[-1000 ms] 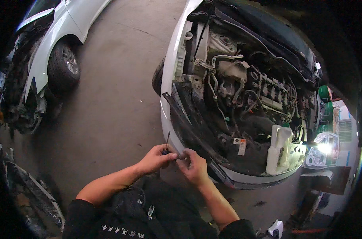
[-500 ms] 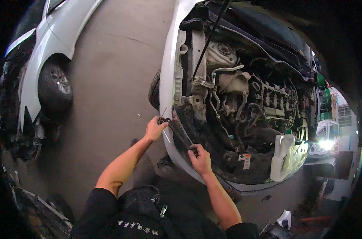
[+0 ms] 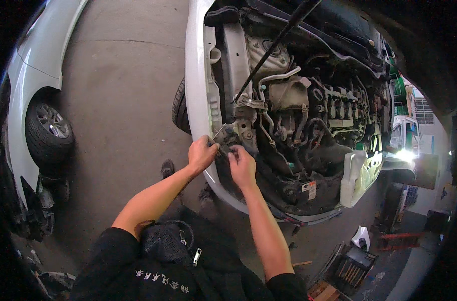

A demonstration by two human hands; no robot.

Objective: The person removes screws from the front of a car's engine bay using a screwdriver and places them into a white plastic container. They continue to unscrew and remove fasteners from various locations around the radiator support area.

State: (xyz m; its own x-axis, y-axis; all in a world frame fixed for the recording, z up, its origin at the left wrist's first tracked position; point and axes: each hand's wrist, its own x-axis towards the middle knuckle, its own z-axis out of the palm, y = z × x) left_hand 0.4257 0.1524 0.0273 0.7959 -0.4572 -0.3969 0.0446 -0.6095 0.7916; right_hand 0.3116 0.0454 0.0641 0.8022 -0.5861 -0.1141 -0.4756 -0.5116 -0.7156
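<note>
I stand bent over the front corner of a white car with its engine bay (image 3: 294, 115) exposed. My left hand (image 3: 203, 153) is closed over the fender edge. A tool with a thin, pale metal shaft (image 3: 219, 131) sticks up from its fingers; its handle is hidden. My right hand (image 3: 243, 168) is just to the right, thumb and fingers pinched on a dark strip-like piece (image 3: 223, 150) that lies between the hands. Fingers cover most of that piece, so its exact shape cannot be made out. Beside the hands is a grimy metal bracket (image 3: 246, 125).
A black prop rod (image 3: 268, 52) slants over the bay. A white plastic reservoir (image 3: 351, 178) stands at the car's front, near a bright lamp (image 3: 405, 155). Another white car's wheel (image 3: 50, 125) is at left. Loose parts and a black crate (image 3: 356, 266) lie at lower right.
My right hand has come up and left along the dark piece, close to my left hand. The left hand has shifted inward over the fender, and the thin shaft now tilts right. The view has shifted.
</note>
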